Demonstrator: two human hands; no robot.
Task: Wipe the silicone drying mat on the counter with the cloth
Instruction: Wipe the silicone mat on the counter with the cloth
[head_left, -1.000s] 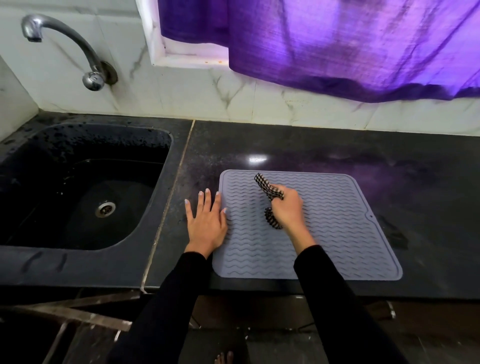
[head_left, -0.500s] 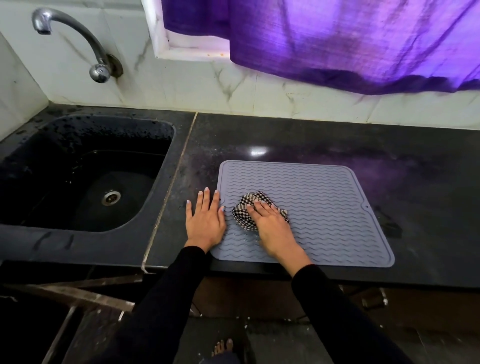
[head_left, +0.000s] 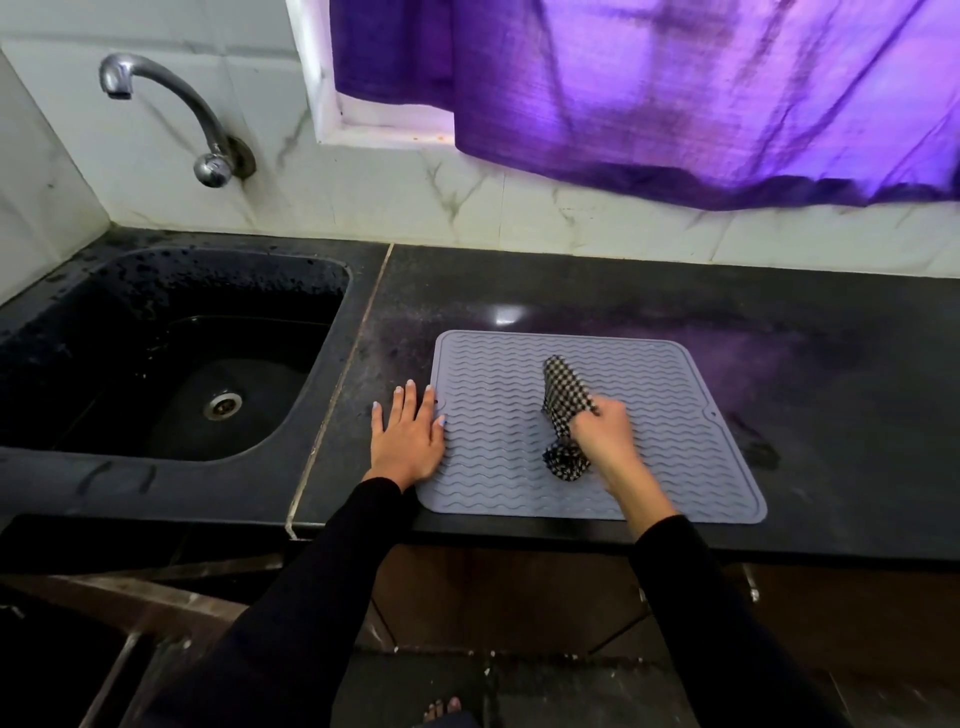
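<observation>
Black-and-white checked cotton, one bunched cloth (head_left: 565, 410), runs through the right hand (head_left: 602, 431), whose fingers are curled round its middle in a firm hold; one end sticks up toward the wall and the other hangs down onto the mat. That mat is the single grey square silicone drying mat (head_left: 675, 441) with wavy ridges, lying flat on the black stone counter (head_left: 779, 322), and the cloth sits over its centre. The left hand (head_left: 408, 434) lies flat with straight fingers on the mat's left edge, partly on the counter, pinning the mat in place and holding nothing. Left of the mat is one black sink (head_left: 78, 467) with one metal tap (head_left: 171, 114) above it; behind the mat hangs one purple curtain (head_left: 675, 93). Wiping looks under way, I judge: the cloth touches only the middle, no wet or clean streaks are discernible, and the mat's far corners and right side presumably remain.
</observation>
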